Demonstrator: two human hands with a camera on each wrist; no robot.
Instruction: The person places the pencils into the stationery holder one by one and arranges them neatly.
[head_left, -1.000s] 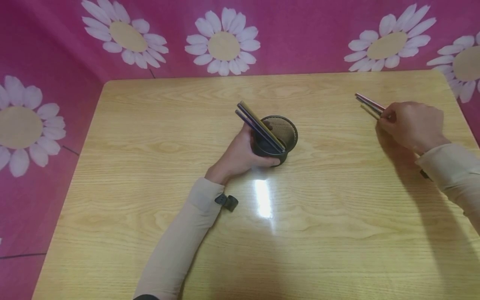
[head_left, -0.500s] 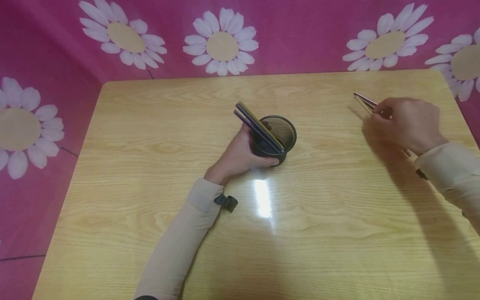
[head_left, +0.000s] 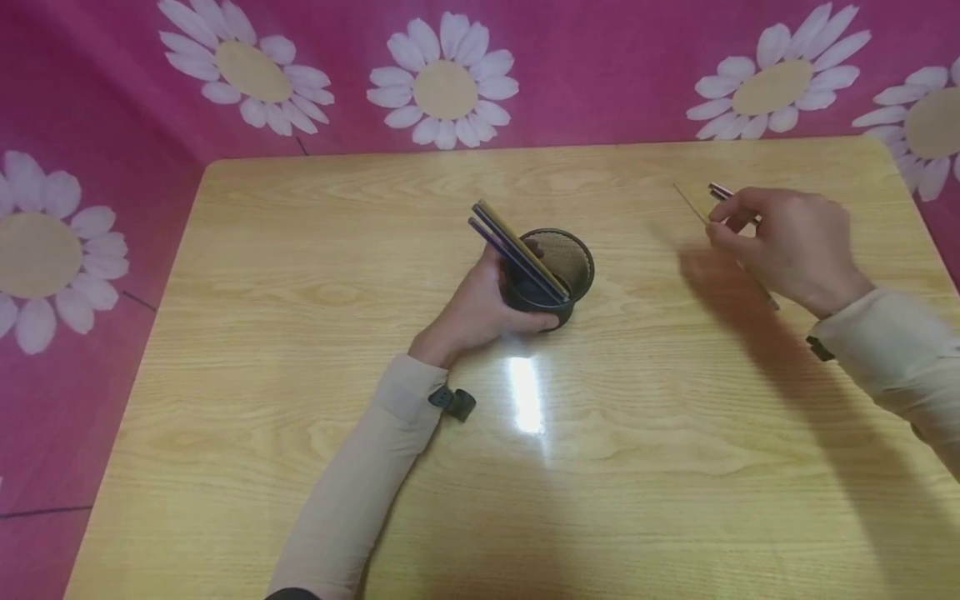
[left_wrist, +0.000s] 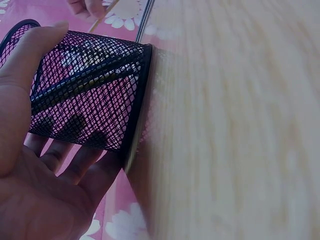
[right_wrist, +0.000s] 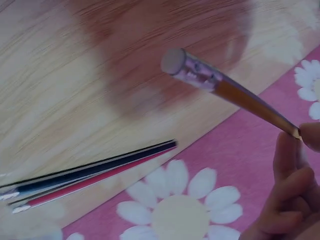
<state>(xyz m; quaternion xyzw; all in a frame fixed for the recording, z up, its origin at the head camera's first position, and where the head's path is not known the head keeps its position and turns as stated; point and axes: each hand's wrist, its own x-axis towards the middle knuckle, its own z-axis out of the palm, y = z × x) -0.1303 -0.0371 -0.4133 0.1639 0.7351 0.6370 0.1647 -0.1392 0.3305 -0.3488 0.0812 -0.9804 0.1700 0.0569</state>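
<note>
My left hand grips a black mesh pencil cup that stands on the table. In the left wrist view, its thumb and fingers lie around the mesh wall of the cup. Several pencils, dark and yellow, lean in the cup toward the upper left. At the right, my right hand pinches a yellow pencil above the table; its eraser end shows large in the right wrist view. Below that hand lie a dark blue pencil and a red pencil, side by side.
The wood-grain table reaches a pink cloth with white flowers at its back and left. A bright light reflection lies on the tabletop in front of the cup.
My right hand has lifted the yellow pencil away from the other two and moved left with it. The left hand and cup have stayed in place.
</note>
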